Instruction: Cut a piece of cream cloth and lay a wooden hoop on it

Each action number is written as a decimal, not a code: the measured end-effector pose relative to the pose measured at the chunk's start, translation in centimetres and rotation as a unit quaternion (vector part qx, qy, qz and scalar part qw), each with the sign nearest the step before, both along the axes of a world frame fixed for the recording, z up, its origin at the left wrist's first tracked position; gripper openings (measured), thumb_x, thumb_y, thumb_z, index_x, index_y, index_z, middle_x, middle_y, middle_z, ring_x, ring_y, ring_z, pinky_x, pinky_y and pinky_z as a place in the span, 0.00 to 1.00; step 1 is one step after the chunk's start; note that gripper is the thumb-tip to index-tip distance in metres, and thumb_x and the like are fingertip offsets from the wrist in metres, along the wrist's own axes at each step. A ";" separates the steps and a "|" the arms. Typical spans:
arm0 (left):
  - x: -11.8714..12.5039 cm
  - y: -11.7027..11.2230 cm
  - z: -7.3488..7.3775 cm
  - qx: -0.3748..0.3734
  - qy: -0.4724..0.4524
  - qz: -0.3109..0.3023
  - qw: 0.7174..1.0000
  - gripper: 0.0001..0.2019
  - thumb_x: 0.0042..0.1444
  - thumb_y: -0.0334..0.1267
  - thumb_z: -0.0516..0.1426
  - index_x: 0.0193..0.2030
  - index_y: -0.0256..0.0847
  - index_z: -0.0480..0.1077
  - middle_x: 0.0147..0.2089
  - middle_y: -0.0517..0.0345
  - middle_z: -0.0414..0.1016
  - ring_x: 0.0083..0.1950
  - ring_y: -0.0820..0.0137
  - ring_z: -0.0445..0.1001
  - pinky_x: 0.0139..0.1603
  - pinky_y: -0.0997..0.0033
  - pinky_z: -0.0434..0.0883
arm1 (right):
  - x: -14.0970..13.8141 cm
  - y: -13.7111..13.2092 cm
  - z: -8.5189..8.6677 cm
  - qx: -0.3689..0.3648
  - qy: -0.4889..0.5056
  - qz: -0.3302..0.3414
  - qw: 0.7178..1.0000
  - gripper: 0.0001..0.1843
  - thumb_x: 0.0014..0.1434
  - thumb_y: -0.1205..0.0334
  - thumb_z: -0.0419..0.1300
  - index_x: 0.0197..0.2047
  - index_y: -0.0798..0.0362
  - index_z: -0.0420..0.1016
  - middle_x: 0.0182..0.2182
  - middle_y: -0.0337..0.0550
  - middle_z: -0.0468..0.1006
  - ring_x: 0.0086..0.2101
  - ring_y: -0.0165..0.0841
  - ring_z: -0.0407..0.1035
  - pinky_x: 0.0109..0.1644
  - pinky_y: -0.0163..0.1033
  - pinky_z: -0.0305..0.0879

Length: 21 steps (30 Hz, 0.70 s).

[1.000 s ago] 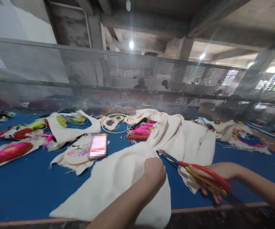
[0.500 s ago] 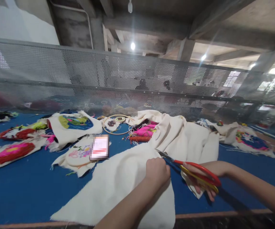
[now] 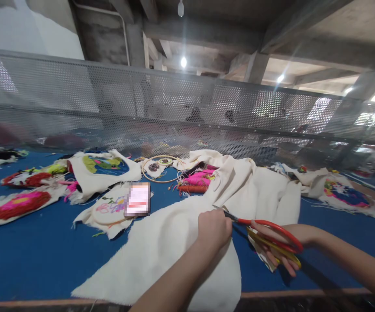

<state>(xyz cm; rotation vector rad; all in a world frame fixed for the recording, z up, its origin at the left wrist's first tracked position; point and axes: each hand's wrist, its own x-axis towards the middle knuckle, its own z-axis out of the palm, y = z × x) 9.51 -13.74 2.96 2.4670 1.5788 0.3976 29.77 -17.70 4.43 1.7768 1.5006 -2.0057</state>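
Note:
My left hand [image 3: 214, 227] is closed in a fist on a large piece of white cloth [image 3: 161, 251], gripping it near its cut edge. In my right hand [image 3: 281, 245] are scissors [image 3: 275, 234] with one red and one yellow handle loop. Their blades point left and meet the cloth just beyond my left fist; part of the blades is hidden by cloth and hand. From the cut, the cloth runs on into a rumpled white heap [image 3: 262, 190] behind. A cloth corner hangs down under my right hand.
Pink and orange yarn [image 3: 198, 180] lies against the heap, near a wooden embroidery hoop [image 3: 161, 180]. On the blue table [image 3: 28, 260] to the left are a phone with a blurred screen [image 3: 137, 199] and embroidered pieces [image 3: 18, 204]. A perforated metal screen [image 3: 174, 104] stands behind.
The scissors' handles have spread slightly apart in my right hand. My left hand keeps its place on the cloth. The whole view has shifted a little.

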 end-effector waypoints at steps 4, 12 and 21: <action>-0.1 0.0 0.1 0.030 -0.008 -0.027 0.999 0.14 0.55 0.37 0.46 0.36 0.37 0.71 0.32 0.48 0.77 0.34 0.59 0.76 0.31 0.65 0.66 | 0.1 -0.1 -0.5 0.010 0.004 0.006 1.000 0.43 0.55 0.30 0.30 0.28 0.60 0.66 0.18 0.47 0.72 0.12 0.29 0.67 0.12 0.27 0.58; -0.6 0.4 0.2 0.074 -0.021 -0.026 0.997 0.13 0.58 0.38 0.45 0.36 0.38 0.69 0.33 0.50 0.77 0.34 0.61 0.76 0.30 0.67 0.64 | -0.9 -0.4 1.1 0.020 -0.027 0.006 0.999 0.45 0.53 0.27 0.30 0.26 0.60 0.68 0.17 0.48 0.71 0.12 0.29 0.65 0.13 0.29 0.60; 0.1 -0.1 -0.5 0.027 0.022 -0.101 0.994 0.14 0.56 0.37 0.46 0.35 0.37 0.72 0.34 0.47 0.78 0.35 0.58 0.77 0.32 0.64 0.66 | -1.8 0.6 -3.8 0.176 -0.067 -0.072 0.979 0.36 0.55 0.30 0.41 0.16 0.55 0.60 0.09 0.38 0.61 0.10 0.25 0.58 0.11 0.28 0.55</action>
